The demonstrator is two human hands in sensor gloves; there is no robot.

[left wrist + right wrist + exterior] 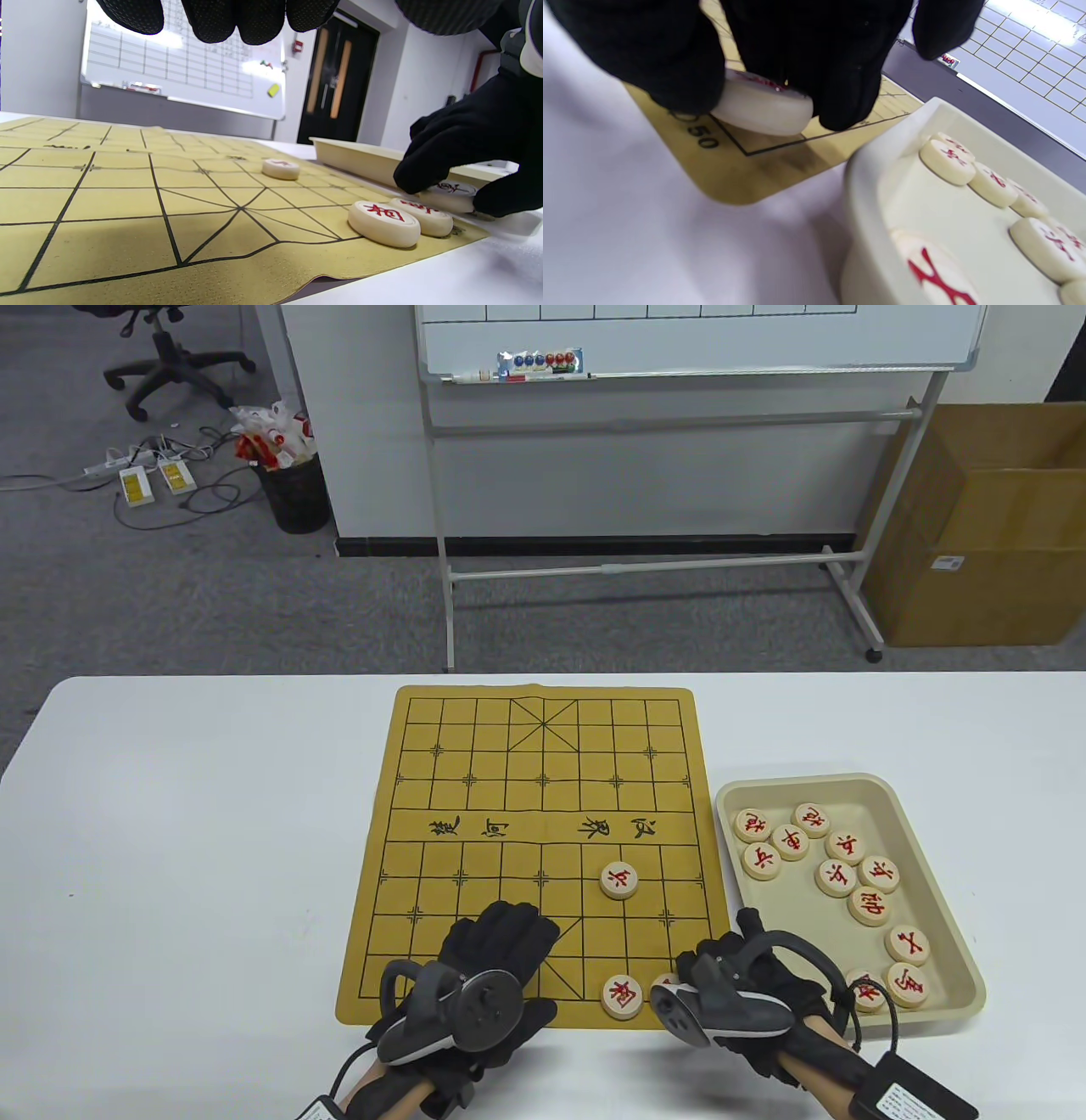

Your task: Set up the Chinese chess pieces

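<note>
A tan chess board mat [475, 780] lies mid-table. One cream piece with a red character [619, 881] sits on the near half of it. Two more [621, 997] [422, 216] lie on the near row at the right. My right hand [691, 971] pinches a further cream piece [761, 108] between thumb and fingers just above the mat's near right corner [729, 186]. The same piece [449, 195] shows in the left wrist view, held by the right hand [441, 186]. My left hand [501, 937] rests flat on the mat's near edge, holding nothing, its fingertips [237, 21] hanging above the mat.
A beige tray [950, 848] right of the mat holds several red-marked pieces [836, 875]; its rim [882, 169] is close beside my right hand. Beyond the white table [187, 831] stand a whiteboard frame [679, 568] and a cardboard box [993, 534].
</note>
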